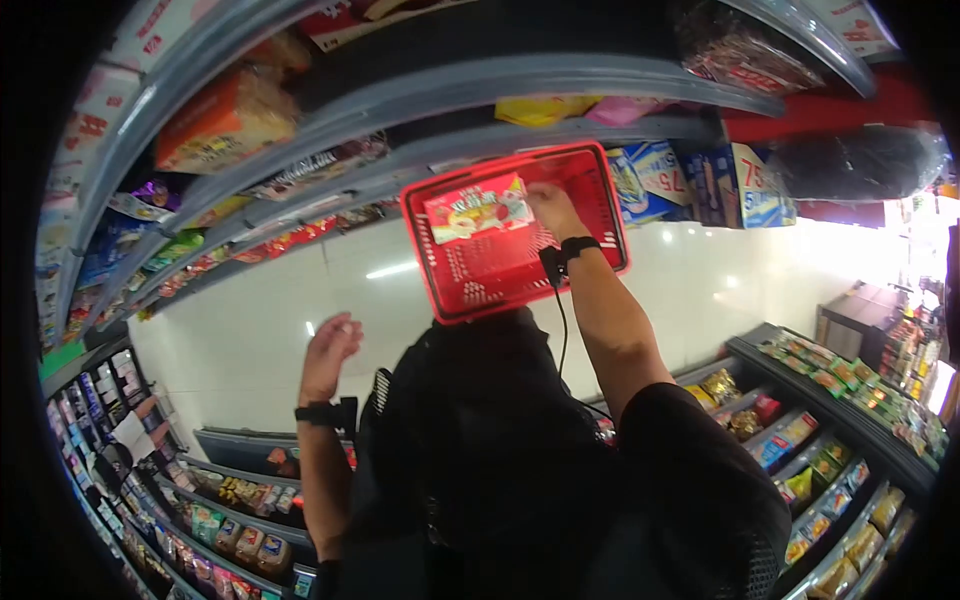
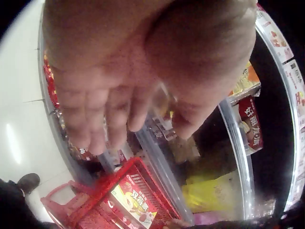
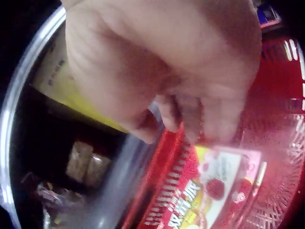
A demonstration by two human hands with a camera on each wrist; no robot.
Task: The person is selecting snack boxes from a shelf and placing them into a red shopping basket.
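My right-hand fingers [image 3: 190,119] pinch the top edge of the red snack packet [image 1: 478,208], which lies flat inside the red basket [image 1: 590,190] on the white floor beside the shelves [image 1: 330,130]. The hold looks thin: I judge that a pinch on one corner could let the packet twist or catch in the basket's mesh, and if I let go with it leaning on the rim it could slide out. My right hand [image 1: 555,210] reaches straight ahead with the forearm extended, a black strap at the wrist. My left hand [image 1: 328,352] is raised at my side, palm open, its fingers [image 2: 95,124] relaxed and holding nothing, well apart from the basket.
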